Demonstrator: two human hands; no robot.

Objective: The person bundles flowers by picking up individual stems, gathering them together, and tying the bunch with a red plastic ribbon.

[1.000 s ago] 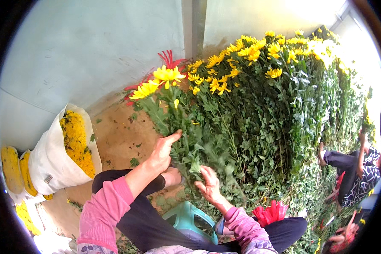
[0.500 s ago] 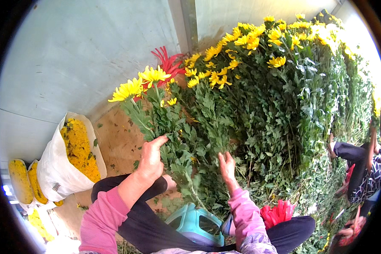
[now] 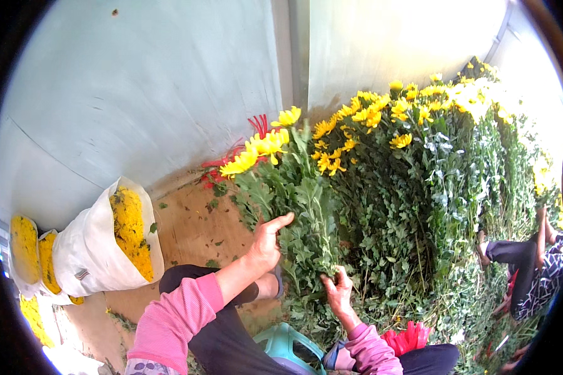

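Several yellow chrysanthemums (image 3: 254, 153) with long leafy green stems (image 3: 303, 206) lean upright in front of me, blooms toward the wall. Partway up the stems, my left hand (image 3: 268, 245) is closed round them, its thumb showing and its other fingers partly behind leaves. Lower and to the right, my right hand (image 3: 339, 292) grips stems of the same flowers between thumb and curled fingers. The lower stem ends are hidden among loose greenery. A big pile of cut yellow chrysanthemums (image 3: 394, 187) stands just to the right of both hands.
A white sack (image 3: 84, 259) of yellow petals stands left, with more filled sacks behind it. Red strips lie by the wall (image 3: 169, 81), and a red bundle (image 3: 406, 337) rests by my right leg. A turquoise stool (image 3: 281, 344) is below me. Another person (image 3: 541, 275) sits far right.
The view has shifted. Both hands have moved right relative to my view, and the held blooms now stand closer together beside the pile. My right hand has closed further round the stems.
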